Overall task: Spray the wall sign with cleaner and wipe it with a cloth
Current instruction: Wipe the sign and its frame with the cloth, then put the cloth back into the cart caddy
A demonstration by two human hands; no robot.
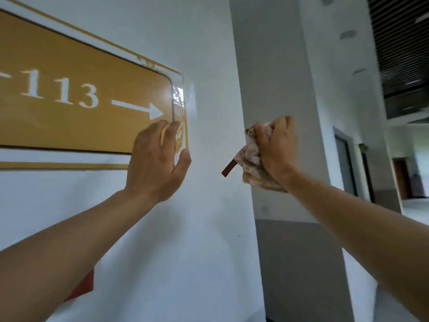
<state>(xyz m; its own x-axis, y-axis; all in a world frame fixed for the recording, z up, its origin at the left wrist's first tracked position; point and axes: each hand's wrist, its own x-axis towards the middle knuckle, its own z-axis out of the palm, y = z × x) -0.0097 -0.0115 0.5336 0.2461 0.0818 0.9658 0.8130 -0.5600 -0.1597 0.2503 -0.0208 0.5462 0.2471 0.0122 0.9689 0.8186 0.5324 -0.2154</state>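
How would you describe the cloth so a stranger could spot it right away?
Start at the yellow sign on the white wall, then look right, towards the pillar. The right hand there grips a crumpled cloth. It is the only soft, beige, stained thing around, with a dark red strip hanging from it.

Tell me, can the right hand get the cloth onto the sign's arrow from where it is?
Probably yes. The right hand grips the cloth off to the right of the sign, with bare wall between. The left hand covers only the lower right corner, below the arrow.
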